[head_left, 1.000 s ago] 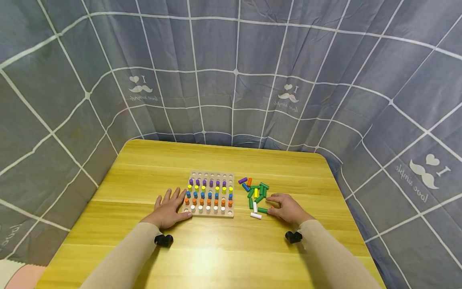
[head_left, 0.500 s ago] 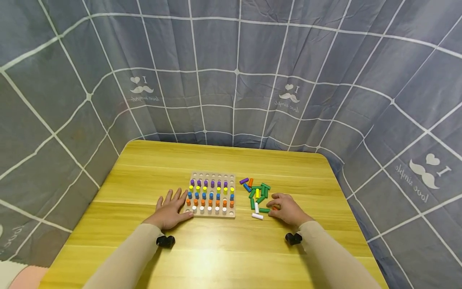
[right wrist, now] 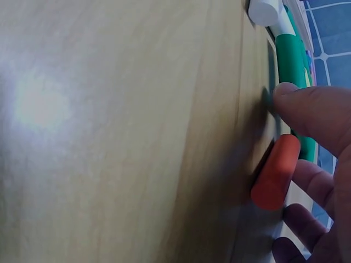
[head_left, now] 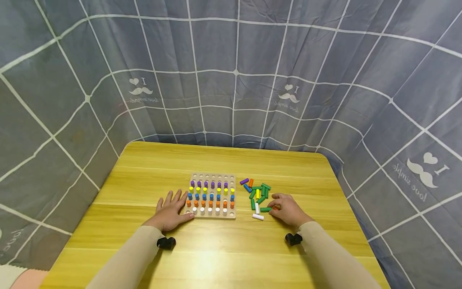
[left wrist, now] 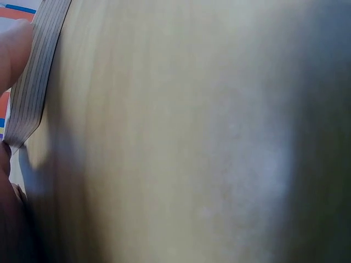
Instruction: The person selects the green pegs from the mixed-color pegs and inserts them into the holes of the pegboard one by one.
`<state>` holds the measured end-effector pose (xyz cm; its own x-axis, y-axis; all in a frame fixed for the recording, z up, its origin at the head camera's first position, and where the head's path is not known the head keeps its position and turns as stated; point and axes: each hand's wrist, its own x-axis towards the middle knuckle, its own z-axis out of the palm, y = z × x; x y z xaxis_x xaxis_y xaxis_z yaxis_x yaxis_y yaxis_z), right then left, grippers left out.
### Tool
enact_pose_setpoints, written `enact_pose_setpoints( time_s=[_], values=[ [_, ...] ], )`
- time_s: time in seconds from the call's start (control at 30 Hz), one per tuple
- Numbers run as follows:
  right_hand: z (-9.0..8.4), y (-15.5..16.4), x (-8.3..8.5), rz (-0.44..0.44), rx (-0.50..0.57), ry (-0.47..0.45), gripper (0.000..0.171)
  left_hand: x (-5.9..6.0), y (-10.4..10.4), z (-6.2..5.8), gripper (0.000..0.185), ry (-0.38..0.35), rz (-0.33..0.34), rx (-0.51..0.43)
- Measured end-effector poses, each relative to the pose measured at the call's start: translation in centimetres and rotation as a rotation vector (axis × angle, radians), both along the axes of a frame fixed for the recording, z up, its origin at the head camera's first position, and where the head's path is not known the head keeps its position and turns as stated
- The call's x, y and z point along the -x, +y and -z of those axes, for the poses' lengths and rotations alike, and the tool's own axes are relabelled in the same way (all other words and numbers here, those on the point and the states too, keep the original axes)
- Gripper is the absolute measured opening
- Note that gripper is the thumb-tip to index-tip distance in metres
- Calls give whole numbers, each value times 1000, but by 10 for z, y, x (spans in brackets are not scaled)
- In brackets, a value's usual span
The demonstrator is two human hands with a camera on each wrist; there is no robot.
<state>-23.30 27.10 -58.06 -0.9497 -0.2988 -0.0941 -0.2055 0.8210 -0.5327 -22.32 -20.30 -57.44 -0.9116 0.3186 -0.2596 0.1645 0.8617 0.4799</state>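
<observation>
My left hand (head_left: 169, 213) rests spread on the table against the left side of a wooden pegboard (head_left: 232, 181), its thumb touching the near left corner. Rows of purple, yellow, blue, orange and white pegs stand in the board. To the right, my right hand (head_left: 288, 209) lies low over the table with fingers loosely bent. Its thumb meets the end of a green peg (right wrist: 290, 55); whether it presses on it I cannot tell. An orange peg (right wrist: 276, 174) lies on the table between that thumb and the fingers (right wrist: 311, 178), not gripped.
Loose pegs lie between the board and my right hand: several green, two white ones including the nearest white peg (head_left: 258, 216), a yellow peg (head_left: 258, 194), a blue peg (head_left: 247, 188), a purple peg (head_left: 244, 181). A grey curtain (head_left: 216, 88) surrounds the wooden table (head_left: 223, 253).
The head view has shifted very slightly. Both hands keep almost the same places, and the pegs in the board stand as before.
</observation>
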Motion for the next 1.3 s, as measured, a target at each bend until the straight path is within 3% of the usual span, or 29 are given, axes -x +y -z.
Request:
enact_pose_setpoints(
  time_s=[0.3,0.57,1.0,1.3],
  values=[
    [-3,-2,3,27,74,6,14,0,2,-3,97,4,-5,2],
    [-16,-13,3,190,165,-51,19,2,6,3,98,-1,-16,5],
    [-33,-54,32,195,243,-6,23,4,6,3,100,7,-40,-8],
    [-42,-78,40,221,321,-38,20,4,7,3,100,8,-26,-20]
  ],
)
